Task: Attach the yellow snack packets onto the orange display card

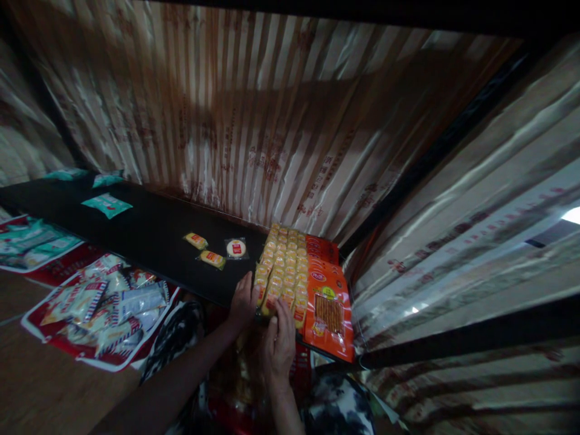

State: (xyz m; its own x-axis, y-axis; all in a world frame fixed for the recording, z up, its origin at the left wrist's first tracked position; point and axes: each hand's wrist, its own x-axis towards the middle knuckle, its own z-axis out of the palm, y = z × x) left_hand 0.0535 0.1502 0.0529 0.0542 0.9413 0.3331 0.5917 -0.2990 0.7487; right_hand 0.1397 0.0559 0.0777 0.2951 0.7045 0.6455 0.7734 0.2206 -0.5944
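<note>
Rows of small yellow wrapped snack packets are lined up tightly at the right end of a black shelf. At the front left corner of these rows is my left hand, its fingers stretched forward against the packets' side. My right hand reaches up to the front end of the rows, with straight fingers touching the packets there. A front packet shows between the two hands. Neither hand visibly lifts anything. Orange snack bags lie flat, overlapping, just right of the yellow rows.
Two loose yellow packets and a round white-and-red packet lie left of the rows. Farther left are teal packets. Below the shelf stand a red basket of wrapped snacks and another basket with teal packets. Corrugated sheeting backs the shelf.
</note>
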